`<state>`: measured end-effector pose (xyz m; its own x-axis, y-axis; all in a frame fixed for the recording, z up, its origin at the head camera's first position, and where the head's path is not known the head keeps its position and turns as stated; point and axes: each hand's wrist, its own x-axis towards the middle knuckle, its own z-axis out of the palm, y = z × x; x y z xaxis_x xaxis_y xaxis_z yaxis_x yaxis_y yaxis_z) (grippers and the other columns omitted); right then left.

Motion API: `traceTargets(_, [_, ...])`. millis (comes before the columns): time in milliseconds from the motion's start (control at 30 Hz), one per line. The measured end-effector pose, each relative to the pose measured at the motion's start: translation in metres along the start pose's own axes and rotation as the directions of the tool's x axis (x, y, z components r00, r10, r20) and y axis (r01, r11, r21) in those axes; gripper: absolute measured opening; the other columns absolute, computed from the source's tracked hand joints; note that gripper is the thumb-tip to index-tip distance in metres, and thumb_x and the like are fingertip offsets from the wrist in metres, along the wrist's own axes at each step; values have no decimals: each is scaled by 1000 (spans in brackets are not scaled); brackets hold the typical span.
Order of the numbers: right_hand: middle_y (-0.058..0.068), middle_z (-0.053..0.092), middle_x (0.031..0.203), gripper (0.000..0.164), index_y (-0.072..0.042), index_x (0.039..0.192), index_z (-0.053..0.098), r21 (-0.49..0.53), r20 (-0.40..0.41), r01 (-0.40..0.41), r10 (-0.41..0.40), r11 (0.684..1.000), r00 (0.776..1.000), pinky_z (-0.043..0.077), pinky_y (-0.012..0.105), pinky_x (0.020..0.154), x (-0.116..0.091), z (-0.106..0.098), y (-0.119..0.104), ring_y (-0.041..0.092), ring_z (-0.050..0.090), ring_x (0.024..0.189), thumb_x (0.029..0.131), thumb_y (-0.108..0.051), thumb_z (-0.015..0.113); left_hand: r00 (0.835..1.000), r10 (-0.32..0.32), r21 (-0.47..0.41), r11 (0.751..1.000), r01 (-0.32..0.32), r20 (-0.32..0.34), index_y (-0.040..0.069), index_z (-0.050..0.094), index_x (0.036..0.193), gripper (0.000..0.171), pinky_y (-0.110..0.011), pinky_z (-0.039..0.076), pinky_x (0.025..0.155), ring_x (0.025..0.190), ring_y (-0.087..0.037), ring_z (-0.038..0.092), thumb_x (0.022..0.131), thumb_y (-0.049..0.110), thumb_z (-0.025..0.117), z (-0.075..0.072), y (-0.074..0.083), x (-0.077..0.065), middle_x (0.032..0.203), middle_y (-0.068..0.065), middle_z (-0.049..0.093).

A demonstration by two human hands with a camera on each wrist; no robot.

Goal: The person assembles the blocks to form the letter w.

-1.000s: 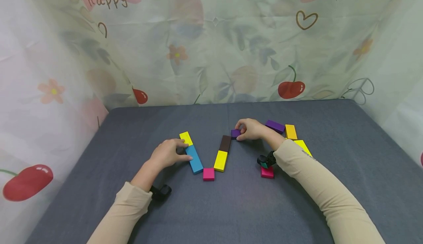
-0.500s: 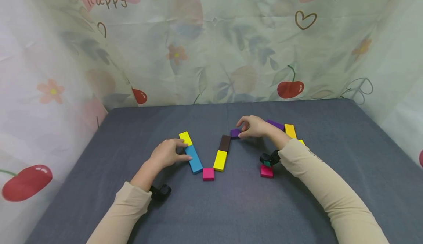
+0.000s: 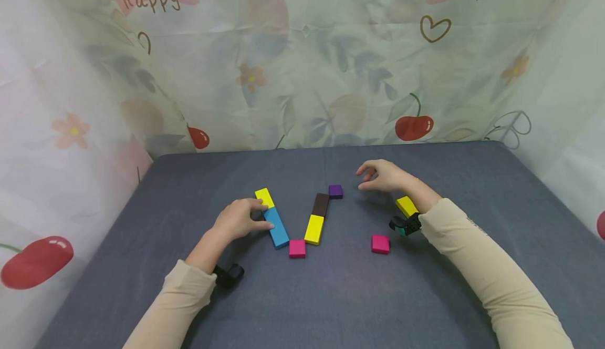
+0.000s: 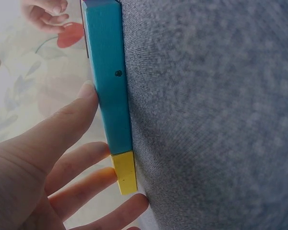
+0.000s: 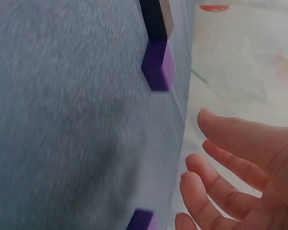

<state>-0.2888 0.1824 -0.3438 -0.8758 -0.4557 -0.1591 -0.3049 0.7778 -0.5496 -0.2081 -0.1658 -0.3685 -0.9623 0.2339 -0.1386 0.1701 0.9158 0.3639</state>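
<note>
My left hand (image 3: pixel 240 218) rests beside the left end of the row, its thumb touching a long blue block (image 3: pixel 276 227) and its fingertips at a small yellow block (image 4: pixel 125 172). Those fingers are fairly straight. From the blue block the row runs to a pink block (image 3: pixel 297 249), a yellow block (image 3: pixel 314 229), a dark brown block (image 3: pixel 320 204) and a small purple block (image 3: pixel 335 192). Right of that purple block, my right hand (image 3: pixel 385 175) hovers above the table with loosely bent fingers and nothing between them. In the right wrist view the purple block (image 5: pixel 158 66) stands apart from the fingertips.
A loose pink block (image 3: pixel 380 244) lies to the right of the row. Another yellow block (image 3: pixel 406 206) shows beneath my right forearm, which hides other blocks. At the bottom of the right wrist view is another purple block (image 5: pixel 142 220). A printed curtain (image 3: pixel 302 54) rises behind the grey tabletop (image 3: pixel 331 301).
My right hand has come away from the small purple block and moved right and slightly up. Its forearm now covers the far-right blocks. My left hand has stayed in place.
</note>
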Motion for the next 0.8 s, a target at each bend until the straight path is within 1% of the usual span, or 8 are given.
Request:
traceTargets(100, [19, 63, 106, 41, 1, 121, 56, 6, -22, -21, 21, 1000, 1000, 51, 37, 80, -5, -5, 8, 30, 59, 93, 87, -19, 65, 1000, 1, 2, 1000, -1, 2, 10, 60, 126, 55, -51, 40, 102, 131, -34, 44, 79, 36, 73, 0, 0, 0, 139, -12, 51])
traceTargets(233, [20, 62, 107, 41, 1, 121, 56, -2, -68, -56, 55, 998, 996, 50, 39, 81, -10, -11, 21, 30, 57, 93, 87, -20, 65, 1000, 4, 3, 1000, -4, 2, 10, 60, 126, 55, -51, 40, 103, 130, -35, 44, 79, 36, 72, -1, 0, -1, 139, -12, 51])
traceTargets(467, [26, 59, 113, 40, 2, 120, 55, 20, -122, -142, 143, 990, 982, 49, 47, 88, -14, -16, 42, 37, 53, 104, 87, -19, 64, 1000, 11, 1, 1000, -11, -4, 9, 60, 126, 55, -51, 41, 102, 129, -35, 45, 79, 36, 73, 0, 0, -1, 138, -13, 52])
traceTargets(633, [29, 56, 116, 42, 4, 121, 54, 24, -130, -189, 190, 982, 973, 47, 51, 91, -16, -18, 47, 39, 52, 105, 88, -21, 63, 1000, 9, -1, 1000, -9, -6, 9, 60, 126, 55, -51, 41, 102, 129, -34, 45, 79, 36, 73, 0, 0, -1, 138, -13, 52])
traceTargets(800, [30, 55, 117, 44, 7, 121, 53, 24, -108, -220, 222, 975, 969, 45, 52, 94, -18, -17, 49, 40, 51, 105, 88, -20, 64, 1000, 7, -9, 1000, -7, -9, 10, 60, 125, 55, -51, 41, 102, 129, -34, 45, 79, 36, 73, 0, 0, -1, 138, -12, 52])
